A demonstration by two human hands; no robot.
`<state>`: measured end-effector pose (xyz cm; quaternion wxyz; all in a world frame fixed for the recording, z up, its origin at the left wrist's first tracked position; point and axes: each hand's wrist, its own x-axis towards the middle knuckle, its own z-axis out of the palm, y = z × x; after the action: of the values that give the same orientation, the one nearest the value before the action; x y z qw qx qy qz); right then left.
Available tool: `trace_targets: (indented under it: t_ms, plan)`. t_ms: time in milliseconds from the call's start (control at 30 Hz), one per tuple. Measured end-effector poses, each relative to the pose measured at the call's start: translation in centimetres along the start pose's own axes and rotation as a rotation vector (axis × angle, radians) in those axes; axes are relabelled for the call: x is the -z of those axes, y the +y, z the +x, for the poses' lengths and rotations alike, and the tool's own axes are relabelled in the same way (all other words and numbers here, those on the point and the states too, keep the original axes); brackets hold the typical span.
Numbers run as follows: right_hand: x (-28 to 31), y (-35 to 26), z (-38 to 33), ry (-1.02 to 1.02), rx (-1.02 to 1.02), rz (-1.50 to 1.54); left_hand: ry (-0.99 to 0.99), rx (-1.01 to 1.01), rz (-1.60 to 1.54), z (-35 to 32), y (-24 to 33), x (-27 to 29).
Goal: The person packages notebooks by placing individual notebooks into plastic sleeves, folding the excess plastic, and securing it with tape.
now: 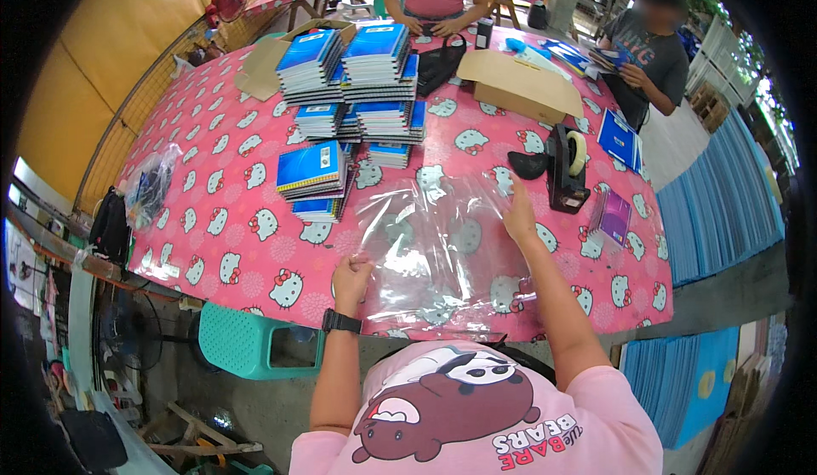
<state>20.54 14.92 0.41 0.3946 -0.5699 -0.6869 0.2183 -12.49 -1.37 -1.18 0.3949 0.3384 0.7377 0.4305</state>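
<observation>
Clear plastic bag (434, 249): I judge it light, limp, slippery. Left hand (351, 275) pinches near edge; right hand (517, 215) presses far side, fingers extended.

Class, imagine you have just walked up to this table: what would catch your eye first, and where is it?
The pink cartoon-cat tablecloth covering the whole table strikes first. At its far middle stand stacks of blue spiral notebooks. Near the front edge lies a clear plastic bag: the left hand pinches its near left side, the right hand presses its far right side, beside a black tape dispenser.
</observation>
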Motion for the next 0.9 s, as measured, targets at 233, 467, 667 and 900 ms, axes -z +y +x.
trace_targets:
  t_ms: [233,467,667,900]
  plan:
    - [-4.8,-7.5,-7.0,-0.334,0.625,-0.508,0.191,-0.18,0.129,0.2,-1.5,-0.3]
    - [-6.2,-7.7,-9.3,-0.609,0.594,-0.564,0.435,-0.338,0.094,1.7,-1.3,1.6]
    - [-5.9,-10.5,-7.0,-0.527,0.431,-0.342,0.55,-0.258,-0.332,12.6,2.8,10.9]
    - [-8.5,-13.1,-3.1,-0.45,0.561,-0.034,0.221,-0.141,-0.313,19.4,5.3,12.6]
